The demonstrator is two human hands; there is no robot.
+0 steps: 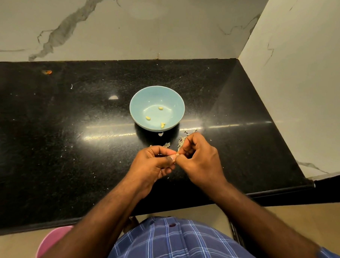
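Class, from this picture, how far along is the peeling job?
Done: three yellow pieces lie in the blue bowl; peel scraps litter the counter. In hand: left hand and right hand pinch one small piece together. Left: probably finishing it, dropping it in the bowl.

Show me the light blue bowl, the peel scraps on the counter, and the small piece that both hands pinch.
light blue bowl (140, 105): head view, bare inner wall on the left.
peel scraps (180, 143): head view, the largest pale flake.
small pale piece (177, 154): head view, its exposed tip.
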